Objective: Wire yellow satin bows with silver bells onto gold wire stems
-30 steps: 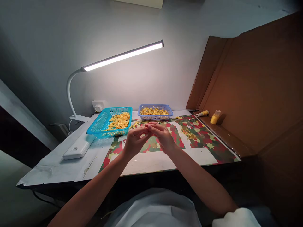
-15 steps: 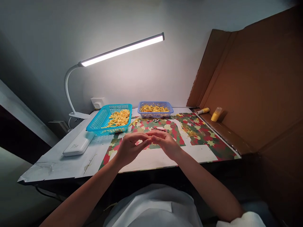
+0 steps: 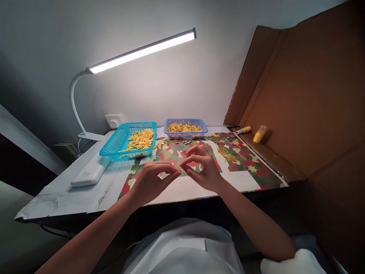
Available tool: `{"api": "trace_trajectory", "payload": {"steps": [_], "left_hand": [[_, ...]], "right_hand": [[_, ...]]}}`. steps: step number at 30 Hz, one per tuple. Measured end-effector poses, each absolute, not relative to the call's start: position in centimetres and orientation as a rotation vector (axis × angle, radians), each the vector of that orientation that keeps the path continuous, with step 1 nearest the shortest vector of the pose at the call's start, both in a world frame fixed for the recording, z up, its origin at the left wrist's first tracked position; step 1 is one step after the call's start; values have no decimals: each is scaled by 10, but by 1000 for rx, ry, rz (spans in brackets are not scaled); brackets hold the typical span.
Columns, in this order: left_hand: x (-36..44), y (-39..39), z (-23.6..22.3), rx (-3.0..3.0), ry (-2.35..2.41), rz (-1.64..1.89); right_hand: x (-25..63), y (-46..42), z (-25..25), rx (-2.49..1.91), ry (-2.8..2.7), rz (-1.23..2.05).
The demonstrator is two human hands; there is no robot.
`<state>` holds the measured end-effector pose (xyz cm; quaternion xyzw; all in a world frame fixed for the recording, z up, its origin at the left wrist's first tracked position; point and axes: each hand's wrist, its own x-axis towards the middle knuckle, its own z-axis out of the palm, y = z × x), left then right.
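My left hand [image 3: 155, 179] and my right hand [image 3: 203, 167] are held above the near part of the table, fingertips close to each other. Thumb and fingers of the left are pinched together, and whatever is between them is too small to make out. The right is also pinched, its forefinger and thumb just beside the left fingertips; anything there is too small to name. Beyond the hands stand a turquoise basket [image 3: 110, 151] of yellow, petal-like pieces [image 3: 141, 140] and a purple basket [image 3: 186, 135] of thin golden pieces [image 3: 185, 126].
A lit desk lamp [image 3: 142, 51] hangs over the table [image 3: 61, 199]. At left lies a white power bank [image 3: 91, 173]. Thin yellow strands [image 3: 227, 155] rest on the patterned paper [image 3: 252, 167]. A cardboard sheet [image 3: 308, 95] with a small yellow bottle [image 3: 259, 134] borders the right.
My hands have drawn slightly apart, the right one lifting and curling its fingers more. The whole view has shifted a little.
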<state>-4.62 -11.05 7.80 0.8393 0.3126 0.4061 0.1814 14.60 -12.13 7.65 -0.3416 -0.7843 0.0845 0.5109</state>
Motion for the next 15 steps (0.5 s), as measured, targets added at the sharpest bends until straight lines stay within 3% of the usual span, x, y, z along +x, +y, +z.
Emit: {"api": "trace_trajectory", "payload": {"steps": [7, 15], "left_hand": [[-56, -105, 78, 2371, 867, 1010], [-56, -104, 73, 2379, 901, 944]], "right_hand": [[163, -120, 76, -968, -2081, -35], [158, -123, 76, -904, -2144, -83]]}}
